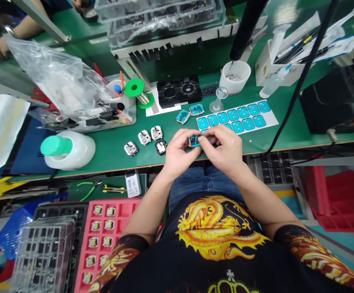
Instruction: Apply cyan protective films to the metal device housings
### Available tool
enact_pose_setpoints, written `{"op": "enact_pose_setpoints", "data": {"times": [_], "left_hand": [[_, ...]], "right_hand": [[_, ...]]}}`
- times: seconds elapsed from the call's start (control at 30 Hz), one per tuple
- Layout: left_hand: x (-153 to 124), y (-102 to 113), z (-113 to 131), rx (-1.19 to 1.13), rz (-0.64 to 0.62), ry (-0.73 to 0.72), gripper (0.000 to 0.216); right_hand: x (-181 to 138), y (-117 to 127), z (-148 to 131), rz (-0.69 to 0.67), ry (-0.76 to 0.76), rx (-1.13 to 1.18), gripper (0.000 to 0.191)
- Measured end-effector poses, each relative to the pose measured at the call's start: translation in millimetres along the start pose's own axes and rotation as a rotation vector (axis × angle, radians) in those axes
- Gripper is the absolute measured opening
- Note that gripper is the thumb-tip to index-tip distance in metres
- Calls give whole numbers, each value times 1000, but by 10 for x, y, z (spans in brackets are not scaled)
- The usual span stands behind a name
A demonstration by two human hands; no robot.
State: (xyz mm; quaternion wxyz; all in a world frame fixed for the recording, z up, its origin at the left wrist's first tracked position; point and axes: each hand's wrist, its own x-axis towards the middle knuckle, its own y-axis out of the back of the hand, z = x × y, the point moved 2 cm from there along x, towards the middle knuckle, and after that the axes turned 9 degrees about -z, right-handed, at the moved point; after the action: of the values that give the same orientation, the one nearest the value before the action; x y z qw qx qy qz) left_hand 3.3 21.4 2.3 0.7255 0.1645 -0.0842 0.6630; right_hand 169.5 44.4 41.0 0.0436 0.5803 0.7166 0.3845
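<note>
Between my hands is a small watch case with a blue film on its face. My left hand grips it from the left, thumb and fingers closed round its edge. From the other side my right hand pinches at the film, thumb and forefinger on the case. Just beyond lies a white sheet bearing rows of blue film stickers. Two more blue-covered watch cases rest by its left end. To the left sit several open watch cases, one of them black.
A white bottle with a green cap and a solder spool stand left. Behind are a black fixture, a white cup and a clear suction cup. A black cable crosses the right side. Below left is a red tray.
</note>
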Motion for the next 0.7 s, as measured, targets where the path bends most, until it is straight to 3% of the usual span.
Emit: {"op": "enact_pose_setpoints", "data": {"times": [0.17, 0.4, 0.7], "left_hand": [[-3, 14, -19, -22, -19, 22, 43], [2, 46, -67, -236, -97, 55, 52], [-4, 48, -67, -247, -64, 102, 48]], "right_hand": [[24, -20, 12, 27, -79, 112, 14], [11, -5, 40, 39, -151, 166, 14], [-12, -18, 63, 44, -206, 201, 8]]}}
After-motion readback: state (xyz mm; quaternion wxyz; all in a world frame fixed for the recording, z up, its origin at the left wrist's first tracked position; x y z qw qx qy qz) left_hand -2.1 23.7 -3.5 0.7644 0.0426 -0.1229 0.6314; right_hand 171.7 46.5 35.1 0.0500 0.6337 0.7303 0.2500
